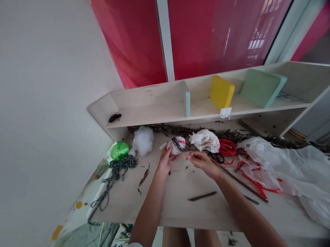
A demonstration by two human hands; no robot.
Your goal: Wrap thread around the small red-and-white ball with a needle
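Note:
My left hand (166,161) is closed around a ball wound with red, black and white strands (178,144), held above the worktop. A pale piece pokes out at the ball's left side, too small to make out. My right hand (202,160) is beside the ball on the right, apart from it, with thumb and forefinger pinched together. Whatever lies in that pinch, perhaps a thin strand, cannot be made out. Crumpled white paper or plastic (206,140) rests just beyond my right hand.
On the left lie white stuffing (143,140), a green bundle (119,151) and dark cord (120,168). To the right are red cord (227,149) and clear plastic sheeting (297,168). Sticks, including one near the front (202,196), lie about. A low shelf (150,113) borders the back.

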